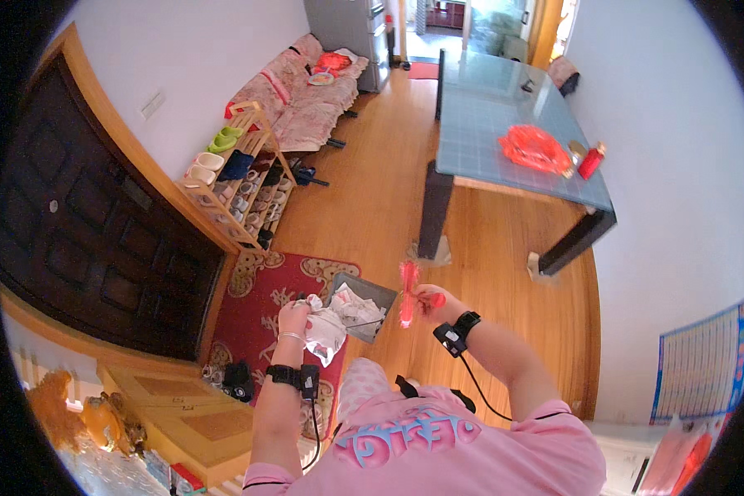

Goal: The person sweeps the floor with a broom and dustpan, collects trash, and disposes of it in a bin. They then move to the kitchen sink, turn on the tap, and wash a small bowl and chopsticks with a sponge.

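Note:
My left hand (pixel 294 317) grips a crumpled white plastic bag (pixel 326 335) with red marks, which hangs down over the red rug. My right hand (pixel 433 302) is closed around the handle of a red brush (pixel 409 288). The brush's bristly head stands roughly crosswise to its handle, left of my fingers. Between my hands, lower down, is a grey bin (pixel 363 279) holding white bag material or paper (pixel 354 308). The bag in my left hand overlaps the bin's left side in view, and I cannot tell whether they touch.
A patterned red rug (pixel 254 310) lies before the dark door (pixel 118 204). Beyond it stands a wooden shoe rack (pixel 248 186). A glass-topped table (pixel 490 111) ahead right bears a red plastic bag (pixel 533 147) and a red bottle (pixel 591 162). A wooden cabinet (pixel 180 412) is near left.

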Demonstrator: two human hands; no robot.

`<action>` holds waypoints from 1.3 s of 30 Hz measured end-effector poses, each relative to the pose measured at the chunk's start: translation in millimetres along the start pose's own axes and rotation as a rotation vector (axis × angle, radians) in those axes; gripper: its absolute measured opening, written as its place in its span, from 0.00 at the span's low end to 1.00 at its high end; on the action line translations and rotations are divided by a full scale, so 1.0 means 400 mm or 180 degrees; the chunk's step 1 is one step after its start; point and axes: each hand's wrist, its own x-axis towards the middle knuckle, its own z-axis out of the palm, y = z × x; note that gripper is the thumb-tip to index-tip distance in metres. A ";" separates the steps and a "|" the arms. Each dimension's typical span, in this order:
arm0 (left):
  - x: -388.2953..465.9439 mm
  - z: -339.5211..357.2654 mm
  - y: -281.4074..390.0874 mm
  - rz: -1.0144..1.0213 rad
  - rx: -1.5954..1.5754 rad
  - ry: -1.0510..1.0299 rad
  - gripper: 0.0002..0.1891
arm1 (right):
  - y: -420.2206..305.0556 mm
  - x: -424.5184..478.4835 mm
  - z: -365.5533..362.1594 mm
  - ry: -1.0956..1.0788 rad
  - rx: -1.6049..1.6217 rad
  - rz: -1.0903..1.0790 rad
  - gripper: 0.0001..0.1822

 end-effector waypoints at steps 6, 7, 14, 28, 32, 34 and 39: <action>0.404 0.243 0.156 0.0234 0.0343 -0.0513 0.13 | -0.268 0.409 0.266 -0.0472 -0.0070 -0.0108 0.08; 0.473 0.286 0.182 0.0249 0.0329 -0.0590 0.14 | -0.327 0.476 0.314 -0.0266 0.0602 0.0401 0.09; 0.886 0.519 0.437 0.0243 0.0545 -0.0893 0.14 | -0.737 0.743 0.571 -0.0562 0.0327 0.0287 0.06; 1.725 1.109 0.902 0.0856 0.0526 -0.1418 0.26 | -1.654 1.333 0.683 -0.0735 -0.0219 -0.0260 0.14; 1.940 1.229 1.000 0.0667 0.0203 -0.1537 0.26 | -1.866 1.447 0.724 -0.0550 -0.0355 -0.0098 0.13; 2.016 1.325 1.087 0.0838 0.0361 -0.1665 0.25 | -1.995 1.555 0.664 -0.0692 -0.0352 -0.0156 0.13; 2.278 1.465 1.229 0.0614 0.0598 -0.1925 0.27 | -2.232 1.755 0.687 -0.0606 -0.0270 -0.0288 0.12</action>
